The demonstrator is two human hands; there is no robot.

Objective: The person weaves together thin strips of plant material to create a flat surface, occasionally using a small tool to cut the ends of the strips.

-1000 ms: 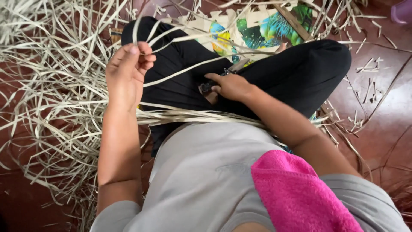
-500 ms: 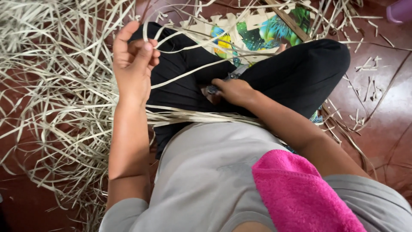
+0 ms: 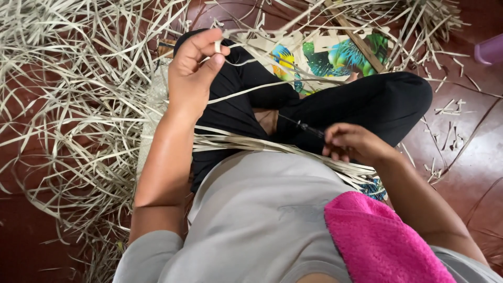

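Pale dried strips everywhere – a loose pile (image 3: 68,105) covers the red-brown floor (image 3: 471,173) on the left and spills across the far side.

Left hand (image 3: 194,78) is raised over the far-left knee, thumb and forefinger pressed together on one thin strip (image 3: 246,93). That strip runs from the pinch down and right across the black trousers (image 3: 377,105) toward the lap. Remaining fingers are curled in, not spread.

Right hand (image 3: 351,144) sits lower, near the middle-right, just above the lap. Fingers are closed around a slim dark tool (image 3: 301,126) whose tip points left and away, over the crossed legs. Can't tell what kind of tool it is, nor whether its tip touches the strip.

A bundle of strips (image 3: 251,144) lies flat across the lap, left to right, passing under the right hand and fanning out by the right thigh.

Person sits cross-legged – grey shirt (image 3: 251,220) fills the near centre, a bright pink cloth (image 3: 377,241) lies on the near-right shoulder area.

Beyond the knees, a mat with a colourful blue, green and yellow print (image 3: 325,55) lies on the floor, partly buried under strips. A purple object (image 3: 490,50) is cut off at the far-right edge; too little shows to identify it.
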